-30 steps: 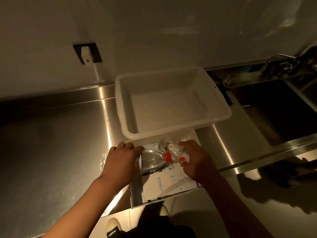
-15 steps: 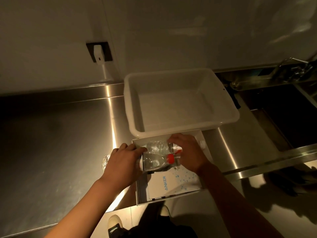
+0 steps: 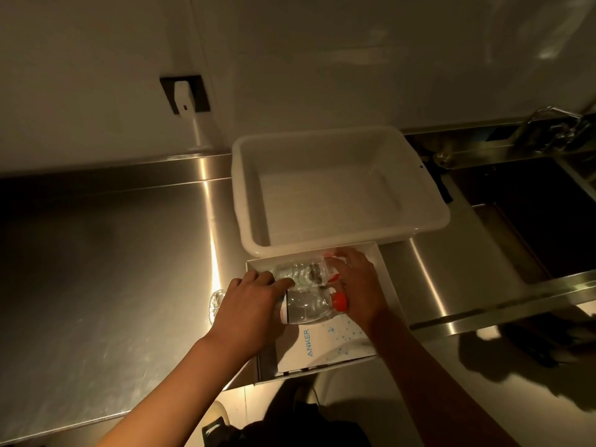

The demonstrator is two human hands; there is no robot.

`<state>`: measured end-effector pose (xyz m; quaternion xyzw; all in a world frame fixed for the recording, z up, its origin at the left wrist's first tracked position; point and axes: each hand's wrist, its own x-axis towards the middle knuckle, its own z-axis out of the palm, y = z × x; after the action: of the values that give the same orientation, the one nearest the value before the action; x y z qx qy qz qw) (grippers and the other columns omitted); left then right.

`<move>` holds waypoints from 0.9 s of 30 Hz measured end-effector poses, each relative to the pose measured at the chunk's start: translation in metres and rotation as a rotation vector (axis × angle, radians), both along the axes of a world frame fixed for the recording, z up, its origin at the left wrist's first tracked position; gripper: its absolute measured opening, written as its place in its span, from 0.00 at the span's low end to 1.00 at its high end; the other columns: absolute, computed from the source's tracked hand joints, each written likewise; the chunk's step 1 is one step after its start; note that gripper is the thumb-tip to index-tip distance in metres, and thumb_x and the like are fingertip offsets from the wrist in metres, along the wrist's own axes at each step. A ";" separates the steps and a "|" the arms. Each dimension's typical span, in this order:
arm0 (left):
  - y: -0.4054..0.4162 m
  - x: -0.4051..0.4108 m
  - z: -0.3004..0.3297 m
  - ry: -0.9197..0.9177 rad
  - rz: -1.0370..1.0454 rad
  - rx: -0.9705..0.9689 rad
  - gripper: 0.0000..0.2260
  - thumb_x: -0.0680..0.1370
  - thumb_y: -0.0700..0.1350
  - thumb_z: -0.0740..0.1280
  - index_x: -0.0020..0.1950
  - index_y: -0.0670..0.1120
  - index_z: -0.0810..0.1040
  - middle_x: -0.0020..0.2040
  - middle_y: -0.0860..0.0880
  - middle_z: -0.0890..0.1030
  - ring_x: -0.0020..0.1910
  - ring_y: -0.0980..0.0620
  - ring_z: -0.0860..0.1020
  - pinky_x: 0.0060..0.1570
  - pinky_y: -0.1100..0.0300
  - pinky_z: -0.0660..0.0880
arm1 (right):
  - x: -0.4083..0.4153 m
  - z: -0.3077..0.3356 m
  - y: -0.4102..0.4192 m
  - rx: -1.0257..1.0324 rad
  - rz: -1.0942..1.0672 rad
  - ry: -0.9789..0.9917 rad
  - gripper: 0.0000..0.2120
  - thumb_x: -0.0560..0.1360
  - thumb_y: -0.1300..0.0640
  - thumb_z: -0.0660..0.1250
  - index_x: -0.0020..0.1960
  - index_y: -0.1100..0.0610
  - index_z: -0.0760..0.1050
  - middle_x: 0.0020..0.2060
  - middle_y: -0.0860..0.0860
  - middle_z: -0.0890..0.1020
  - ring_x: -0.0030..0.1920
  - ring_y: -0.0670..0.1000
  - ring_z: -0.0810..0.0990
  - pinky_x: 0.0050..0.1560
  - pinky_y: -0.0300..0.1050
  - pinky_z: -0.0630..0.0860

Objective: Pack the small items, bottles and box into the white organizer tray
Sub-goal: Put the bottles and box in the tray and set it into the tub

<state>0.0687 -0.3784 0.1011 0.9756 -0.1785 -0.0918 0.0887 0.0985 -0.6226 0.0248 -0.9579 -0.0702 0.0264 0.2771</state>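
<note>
A: So, where are the bottles?
B: Two clear bottles lie on their sides in the tray [image 3: 382, 279], at its far end. The near bottle [image 3: 308, 307] has a red cap [image 3: 339, 301] pointing right; the far bottle [image 3: 301, 274] lies just beyond it, touching it.
A: And the hands?
B: The left hand [image 3: 248, 309] covers the near bottle's base, its grip curled round that end. The right hand [image 3: 358, 287] sits at the cap ends, fingers bent over the far bottle's neck.
A: The box?
B: The box [image 3: 325, 345], printed ANKER, lies flat in the tray's near part, the near bottle partly on it.
A: Anything else?
B: A white tub [image 3: 245, 201] stands just beyond the tray on the steel worktop [image 3: 113, 269]. Something small and clear [image 3: 215, 303] lies left of the left hand. A sink [image 3: 532, 214] is at the right.
</note>
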 end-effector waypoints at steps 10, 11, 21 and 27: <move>-0.042 0.009 -0.011 -0.046 -0.061 -0.057 0.35 0.70 0.67 0.70 0.74 0.60 0.66 0.61 0.53 0.77 0.60 0.47 0.72 0.56 0.49 0.71 | -0.033 0.046 -0.041 0.218 0.092 -0.211 0.19 0.73 0.70 0.71 0.63 0.63 0.77 0.58 0.53 0.78 0.54 0.49 0.79 0.53 0.41 0.81; -0.048 0.011 -0.013 -0.045 -0.065 -0.064 0.35 0.70 0.67 0.70 0.74 0.59 0.66 0.62 0.52 0.77 0.60 0.47 0.72 0.56 0.49 0.71 | -0.036 0.046 -0.047 0.177 0.128 -0.244 0.20 0.72 0.69 0.73 0.63 0.63 0.77 0.58 0.53 0.78 0.54 0.48 0.79 0.53 0.40 0.80; -0.077 0.010 -0.050 0.077 -0.084 -0.150 0.36 0.72 0.55 0.74 0.77 0.56 0.63 0.66 0.52 0.74 0.62 0.46 0.73 0.56 0.51 0.74 | -0.036 0.036 -0.057 -0.205 0.105 -0.228 0.12 0.76 0.58 0.65 0.59 0.56 0.81 0.53 0.52 0.84 0.55 0.55 0.80 0.60 0.56 0.73; -0.038 0.001 -0.057 0.082 -0.042 -0.244 0.30 0.71 0.53 0.75 0.72 0.58 0.69 0.60 0.55 0.76 0.58 0.51 0.74 0.51 0.56 0.76 | -0.027 0.024 -0.053 -0.440 0.033 -0.010 0.15 0.75 0.56 0.70 0.61 0.50 0.78 0.59 0.48 0.80 0.60 0.52 0.75 0.62 0.51 0.66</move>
<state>0.0702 -0.4165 0.0440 0.9491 -0.2051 -0.1110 0.2119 0.0714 -0.6761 0.0487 -0.9941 -0.0800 0.0407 0.0604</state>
